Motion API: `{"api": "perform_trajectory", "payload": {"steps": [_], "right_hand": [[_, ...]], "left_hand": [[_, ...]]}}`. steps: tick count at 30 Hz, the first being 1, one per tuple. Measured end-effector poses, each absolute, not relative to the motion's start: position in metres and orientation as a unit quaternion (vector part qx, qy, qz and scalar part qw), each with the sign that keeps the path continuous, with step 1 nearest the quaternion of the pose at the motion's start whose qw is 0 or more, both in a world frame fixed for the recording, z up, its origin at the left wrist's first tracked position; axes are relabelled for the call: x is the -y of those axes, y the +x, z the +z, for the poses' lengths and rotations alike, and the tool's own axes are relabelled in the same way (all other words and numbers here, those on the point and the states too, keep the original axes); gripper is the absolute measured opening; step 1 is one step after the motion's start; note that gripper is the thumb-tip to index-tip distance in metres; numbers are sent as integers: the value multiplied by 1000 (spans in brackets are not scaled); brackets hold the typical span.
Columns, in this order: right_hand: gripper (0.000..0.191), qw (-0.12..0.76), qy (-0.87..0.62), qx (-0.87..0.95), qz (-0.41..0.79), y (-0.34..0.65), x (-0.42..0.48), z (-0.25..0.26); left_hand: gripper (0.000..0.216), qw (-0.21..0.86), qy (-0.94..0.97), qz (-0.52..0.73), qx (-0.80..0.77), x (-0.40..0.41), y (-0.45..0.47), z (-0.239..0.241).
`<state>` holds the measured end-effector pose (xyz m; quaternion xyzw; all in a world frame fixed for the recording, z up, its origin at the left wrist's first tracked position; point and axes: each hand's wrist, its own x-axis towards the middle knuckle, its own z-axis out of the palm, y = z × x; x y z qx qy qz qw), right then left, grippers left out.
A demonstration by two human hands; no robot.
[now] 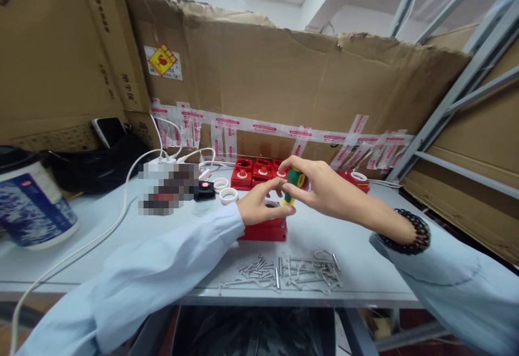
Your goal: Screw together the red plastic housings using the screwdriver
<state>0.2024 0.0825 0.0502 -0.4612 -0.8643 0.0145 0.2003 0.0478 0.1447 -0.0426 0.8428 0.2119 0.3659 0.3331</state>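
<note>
My right hand (320,185) is wrapped round the green and yellow handle of a screwdriver (290,193), which stands nearly upright with its shaft pointing down at the right end of a red box (263,232). Over the top of that box, my left hand (259,204) is closed on it, its thumb and forefinger curving close to the lower part of the screwdriver. What lies under the left palm is hidden. Just in front of the box, loose screws (259,269) and metal pins with thin pale strings (312,272) lie in piles on the table (174,269).
Several red boxes with round buttons (242,174) line the back, with another red piece (359,178) at the right. White rings (228,196), a black part (205,190), cables (121,210) and a big cup (38,204) stand left. Cardboard (263,74) walls the back.
</note>
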Motion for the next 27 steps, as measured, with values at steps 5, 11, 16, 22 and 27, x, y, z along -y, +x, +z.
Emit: {"api": "perform_trajectory", "payload": {"steps": [5,11,16,22,27], "right_hand": [[26,203,-459,865,10,202,-82,48],[23,211,-449,868,15,205,-82,46],[18,220,-449,866,0,205,-81,46],[12,228,-457,860,0,207,-80,48],[15,228,-464,856,-17,212,-80,48]], "left_hand": [[23,339,845,358,-207,-145,48,-45],[26,304,855,362,-212,-145,47,-49],[28,273,851,397,-207,-144,48,-49],[47,167,912,276,-255,-144,45,-56],[23,63,953,173,-241,-143,48,-57]]}}
